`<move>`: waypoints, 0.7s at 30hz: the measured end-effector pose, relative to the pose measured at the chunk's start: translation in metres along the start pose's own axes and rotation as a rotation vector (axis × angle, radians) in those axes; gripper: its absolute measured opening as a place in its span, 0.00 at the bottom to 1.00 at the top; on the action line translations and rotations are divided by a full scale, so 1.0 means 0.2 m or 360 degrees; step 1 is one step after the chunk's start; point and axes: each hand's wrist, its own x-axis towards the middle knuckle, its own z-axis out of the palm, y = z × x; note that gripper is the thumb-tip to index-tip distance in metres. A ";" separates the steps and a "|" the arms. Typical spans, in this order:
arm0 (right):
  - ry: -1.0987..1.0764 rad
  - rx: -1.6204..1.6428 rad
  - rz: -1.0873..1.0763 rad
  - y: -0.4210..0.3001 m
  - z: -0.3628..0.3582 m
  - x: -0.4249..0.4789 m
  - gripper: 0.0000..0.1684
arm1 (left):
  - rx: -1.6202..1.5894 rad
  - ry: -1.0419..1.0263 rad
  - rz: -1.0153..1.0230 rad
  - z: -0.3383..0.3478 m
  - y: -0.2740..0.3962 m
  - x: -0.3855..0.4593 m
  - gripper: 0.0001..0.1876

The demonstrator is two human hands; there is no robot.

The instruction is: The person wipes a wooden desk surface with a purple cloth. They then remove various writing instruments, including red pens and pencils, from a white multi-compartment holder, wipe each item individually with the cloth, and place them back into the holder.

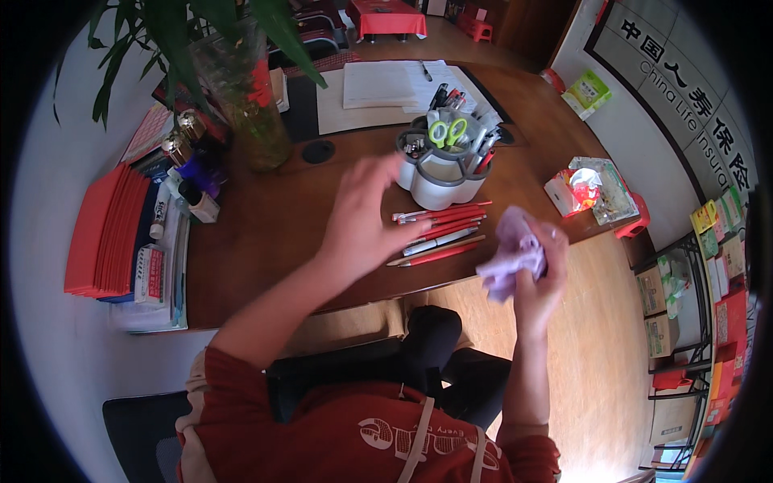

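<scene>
Crumpled in my right hand (542, 284) is a lilac cloth (513, 253), held off the right front part of the wooden desk (259, 253). My left hand (359, 220) hovers with fingers spread and nothing in it, its thumb over the left ends of a row of pens. Several red pens (450, 218), a white pen (441, 240) and a pencil (432, 252) lie side by side there. Behind them stands a grey and white desk organizer (444, 181), holding green-handled scissors (447, 133) and several more pens. One front compartment of it looks empty.
On the left are red folders (105, 235), a glue stick (159, 211) and a glass vase (253, 115) with a plant. Papers (377, 84) lie at the back. A tissue pack (574, 190) sits at the right edge. A loaded shelf (682, 314) stands farther right.
</scene>
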 end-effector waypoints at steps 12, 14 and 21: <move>-0.0137 -0.1133 -0.0514 -0.05 0.49 0.40 0.26 | -0.0289 -0.0227 -0.0136 0.29 -0.36 0.33 0.81; -0.0158 -0.1154 -0.0529 -0.06 0.51 0.40 0.24 | -0.0267 -0.0137 -0.0100 0.30 -0.37 0.31 0.79; -0.0333 -0.1126 -0.0596 -0.14 0.61 0.42 0.19 | -0.0328 -0.0195 -0.0148 0.29 -0.38 0.32 0.74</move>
